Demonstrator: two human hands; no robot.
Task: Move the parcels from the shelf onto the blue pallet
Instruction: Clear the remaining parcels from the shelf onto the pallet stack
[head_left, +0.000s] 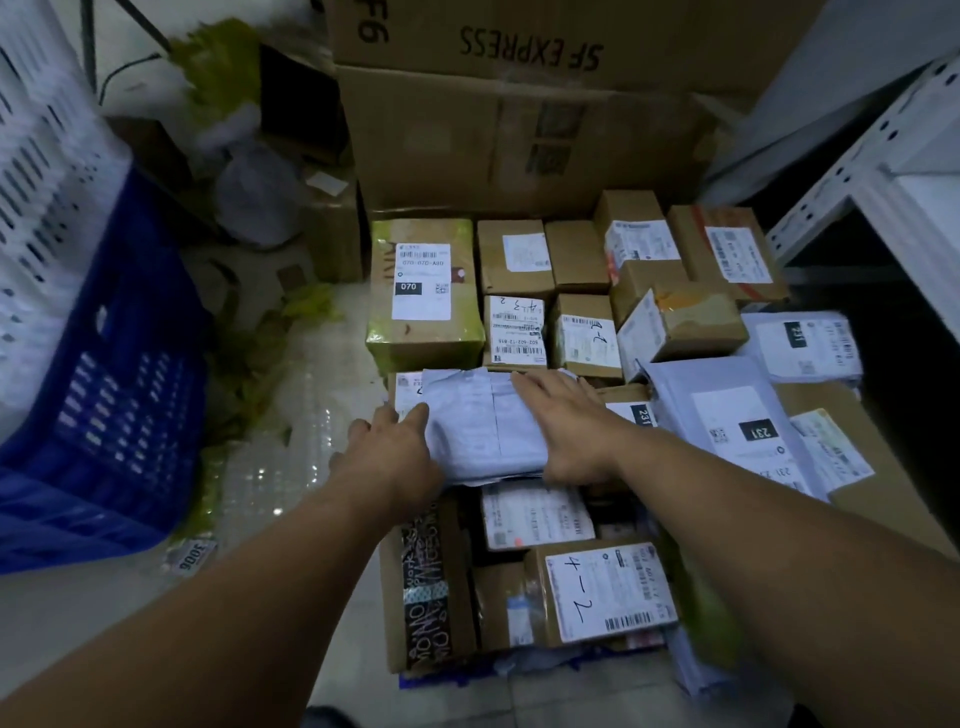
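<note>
Lying flat with straight fingers (535, 387), the right hand (569, 423) presses a grey bag (480, 423) at mid frame. The left hand (392, 457) touches its left edge, fingers spread.

Left grip (395, 457) and right grip (566, 421) are bare, forearms (260, 597) too.

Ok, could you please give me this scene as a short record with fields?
left hand: thumb on the left edge of the grey mailer; grip unclear
right hand: flat on the grey mailer, fingers straight
grey mailer: lies on top of boxed parcels
blue pallet: only an edge shows under the parcels
beside: blue crate at left, white shelf at right
</note>
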